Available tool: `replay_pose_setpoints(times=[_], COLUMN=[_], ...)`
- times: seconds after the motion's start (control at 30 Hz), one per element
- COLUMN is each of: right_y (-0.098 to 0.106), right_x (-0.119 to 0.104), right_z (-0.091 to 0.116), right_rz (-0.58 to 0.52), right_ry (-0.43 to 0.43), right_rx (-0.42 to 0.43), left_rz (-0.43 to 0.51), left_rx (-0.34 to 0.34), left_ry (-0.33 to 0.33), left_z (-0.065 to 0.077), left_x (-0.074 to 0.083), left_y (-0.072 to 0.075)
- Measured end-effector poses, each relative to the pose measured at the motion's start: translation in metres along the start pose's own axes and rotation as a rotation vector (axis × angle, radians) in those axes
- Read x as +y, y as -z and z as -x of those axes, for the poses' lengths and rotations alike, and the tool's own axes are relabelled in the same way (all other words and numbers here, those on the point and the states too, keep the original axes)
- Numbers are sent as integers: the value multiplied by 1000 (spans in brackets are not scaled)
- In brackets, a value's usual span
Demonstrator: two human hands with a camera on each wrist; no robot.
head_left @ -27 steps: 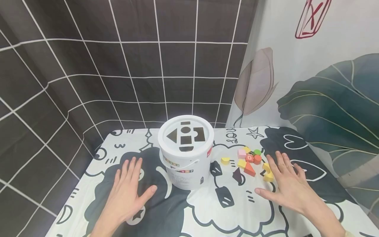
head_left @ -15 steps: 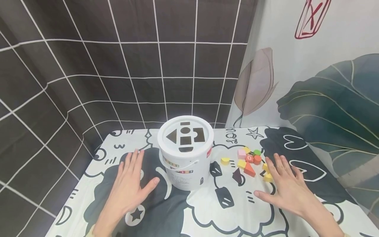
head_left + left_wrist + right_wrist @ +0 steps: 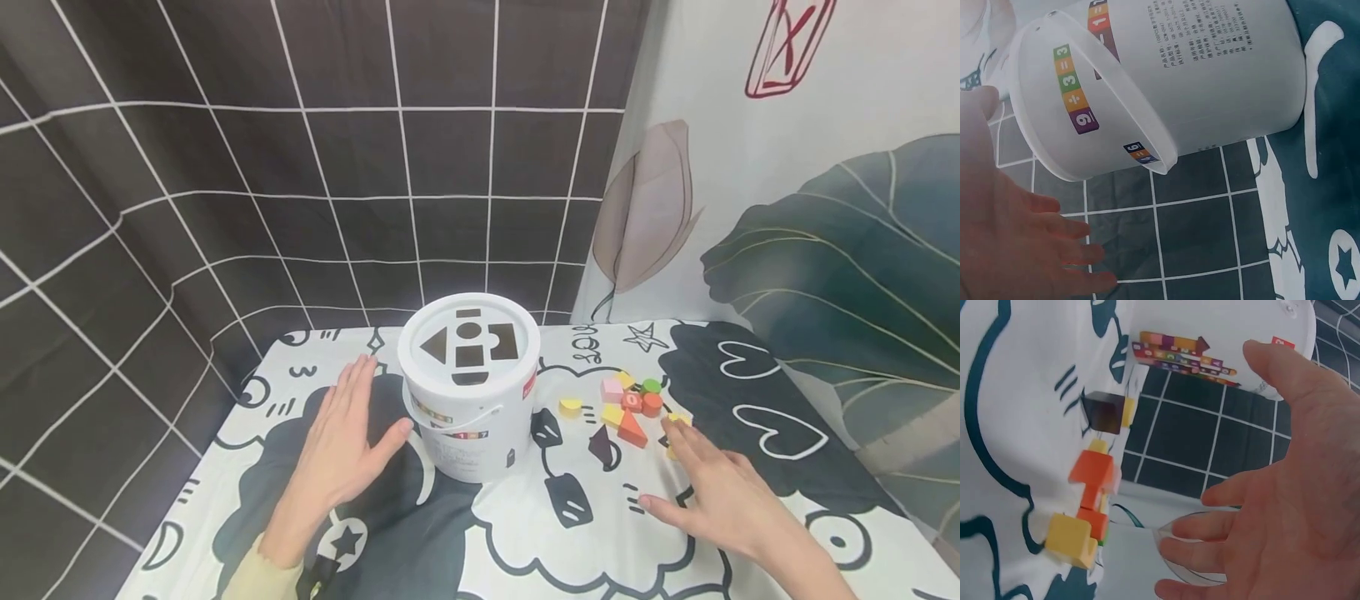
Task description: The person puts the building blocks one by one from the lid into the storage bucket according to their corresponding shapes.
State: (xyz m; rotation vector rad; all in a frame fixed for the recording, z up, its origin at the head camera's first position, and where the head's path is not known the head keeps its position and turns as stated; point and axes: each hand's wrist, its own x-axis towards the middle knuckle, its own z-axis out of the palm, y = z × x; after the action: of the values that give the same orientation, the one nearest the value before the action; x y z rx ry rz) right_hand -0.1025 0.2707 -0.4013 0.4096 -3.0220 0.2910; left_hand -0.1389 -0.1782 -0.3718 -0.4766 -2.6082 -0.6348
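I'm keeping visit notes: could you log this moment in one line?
left grip: empty, beside white bucket | right grip: empty, near colored blocks | lid: holed, on bucket

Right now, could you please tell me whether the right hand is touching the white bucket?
Apart: in the head view, a stretch of patterned cloth shows between the right hand and the white bucket.
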Motion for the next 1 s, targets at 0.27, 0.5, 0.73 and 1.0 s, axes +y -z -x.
replay_pose_setpoints(times=[0.27,0.5,0.73,1.0], right_y=[-8,-14,-20,-24], right_x=[-4,-5,-5,-6], right_z=[3,5,7,8], right_rz=[-52,-127,-159,-175], right_ry=[-14,-7,11,-25], right_rx=[-64,-143,-164,-196], left_rz=[49,129,207,254], left_rx=[91,68,27,12], left_ry=[-33,-34,-37,-52], left_z=[-14,-29,-42,-51], left_x=[0,2,3,4], left_y=[-7,-10,-14,-19])
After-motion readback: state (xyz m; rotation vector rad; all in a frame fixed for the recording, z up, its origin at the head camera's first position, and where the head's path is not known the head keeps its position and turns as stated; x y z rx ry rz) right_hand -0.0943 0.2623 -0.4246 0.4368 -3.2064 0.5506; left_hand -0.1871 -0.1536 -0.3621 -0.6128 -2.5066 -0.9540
